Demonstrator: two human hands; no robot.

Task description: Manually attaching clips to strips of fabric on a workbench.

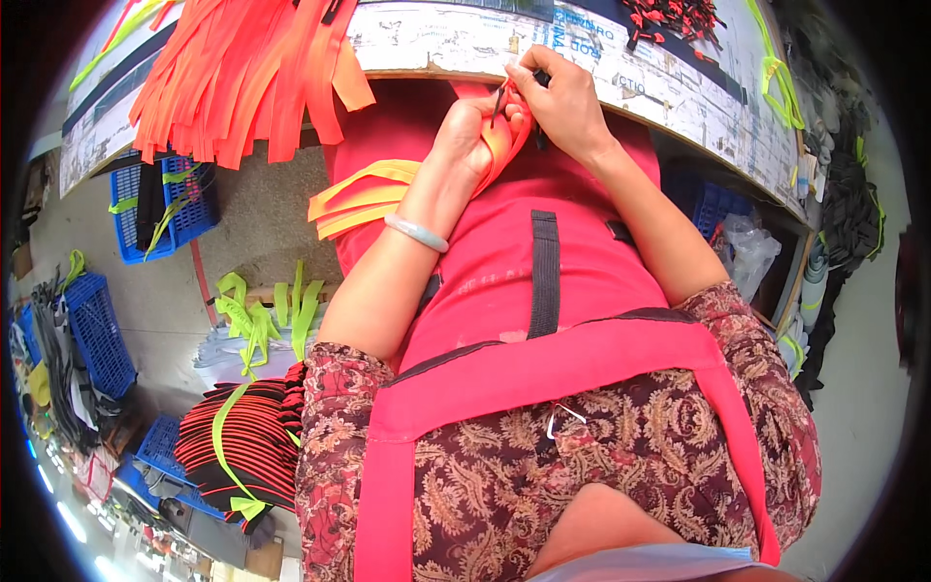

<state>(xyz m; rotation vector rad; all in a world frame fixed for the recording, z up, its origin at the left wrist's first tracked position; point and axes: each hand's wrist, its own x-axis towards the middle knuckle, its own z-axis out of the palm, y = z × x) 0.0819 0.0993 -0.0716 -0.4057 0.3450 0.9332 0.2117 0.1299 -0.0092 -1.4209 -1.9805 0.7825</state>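
At the table's front edge, my left hand (472, 136) is closed round several bright orange fabric strips (364, 189). Their free ends trail over my left forearm, above a pale bangle (417, 233). My right hand (565, 102) meets it from the right, thumb and fingertips pinched together at the upper end of the strips. A small black object (541, 80) shows in the right hand's grip; its kind is unclear. Small dark and red bits sit between the two hands, partly hidden by fingers. A large bundle of orange strips (242, 78) hangs over the table edge at left.
The patterned white table (427, 48) carries a pile of small red-and-black pieces (674, 19) and a yellow-green band (776, 87). Blue crates (163, 209) stand below and left, near a tied stack of black, red-edged pieces (233, 441). A clear plastic bag (749, 254) lies at right.
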